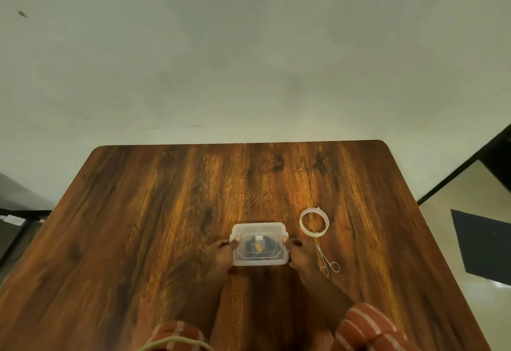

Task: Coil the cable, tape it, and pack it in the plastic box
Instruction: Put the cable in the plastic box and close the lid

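A small clear plastic box [259, 229] with its lid on sits on the wooden table [166, 212] near the front middle. Through the lid I see a dark coiled cable [255, 246] with a bit of white tape and a yellow mark. My left hand [222, 252] grips the box's left side, thumb on the lid. My right hand [298, 253] grips the right side the same way, thumb on the lid's edge.
A roll of white tape [314, 222] lies right of the box. Small metal scissors [326, 260] lie just beyond my right hand. A pale cord [171, 341] shows at the bottom edge. The table's far edge meets a plain wall.
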Motion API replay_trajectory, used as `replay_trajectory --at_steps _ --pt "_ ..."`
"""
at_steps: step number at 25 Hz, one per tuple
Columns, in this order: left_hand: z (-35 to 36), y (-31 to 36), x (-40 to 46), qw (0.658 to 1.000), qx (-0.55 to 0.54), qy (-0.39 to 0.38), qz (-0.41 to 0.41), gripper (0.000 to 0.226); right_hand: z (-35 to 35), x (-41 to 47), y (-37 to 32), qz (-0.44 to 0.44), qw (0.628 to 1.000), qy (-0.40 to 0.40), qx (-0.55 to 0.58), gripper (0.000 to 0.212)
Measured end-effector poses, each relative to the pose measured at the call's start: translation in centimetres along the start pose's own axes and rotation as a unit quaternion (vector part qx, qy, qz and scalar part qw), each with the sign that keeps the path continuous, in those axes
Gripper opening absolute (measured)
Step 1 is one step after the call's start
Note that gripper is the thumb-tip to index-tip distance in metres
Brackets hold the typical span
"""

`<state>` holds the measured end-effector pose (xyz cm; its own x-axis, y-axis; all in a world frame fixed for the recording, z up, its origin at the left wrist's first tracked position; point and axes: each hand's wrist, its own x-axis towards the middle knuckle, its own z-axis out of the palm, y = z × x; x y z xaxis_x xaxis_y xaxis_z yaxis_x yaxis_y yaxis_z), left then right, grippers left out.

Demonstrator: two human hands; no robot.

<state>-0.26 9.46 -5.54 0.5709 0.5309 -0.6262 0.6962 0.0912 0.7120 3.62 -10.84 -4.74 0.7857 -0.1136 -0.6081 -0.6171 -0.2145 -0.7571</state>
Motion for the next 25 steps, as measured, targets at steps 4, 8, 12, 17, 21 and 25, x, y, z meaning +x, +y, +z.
replay_trajectory --at_steps 4,8,12,17,21,25 --pt "-0.6 0.5 0.3 0.995 -0.010 -0.080 -0.066 0.046 -0.3 -0.7 -0.8 0.041 0.997 -0.043 0.051 0.007" --pt "-1.2 1.1 0.2 0.995 0.094 -0.042 0.015 0.038 -0.1 -1.1 -0.5 -0.048 0.995 0.053 -0.068 0.012" --pt "-0.4 1.4 -2.1 0.952 0.290 0.040 0.087 0.040 0.8 -2.1 -0.8 -0.148 0.947 0.108 -0.266 0.021" --pt "0.2 1.2 -3.4 0.937 0.318 0.074 0.121 0.037 0.2 -3.0 -1.9 -0.178 0.920 0.081 -0.339 0.024" --pt "-0.5 0.9 -2.7 0.964 0.230 0.073 0.112 0.034 -3.5 -1.2 -2.0 -0.216 0.899 0.098 -0.369 0.036" --pt "-2.2 0.2 -3.0 0.968 0.187 0.101 0.137 0.036 -5.7 0.2 -3.2 -0.194 0.858 0.050 -0.472 0.056"
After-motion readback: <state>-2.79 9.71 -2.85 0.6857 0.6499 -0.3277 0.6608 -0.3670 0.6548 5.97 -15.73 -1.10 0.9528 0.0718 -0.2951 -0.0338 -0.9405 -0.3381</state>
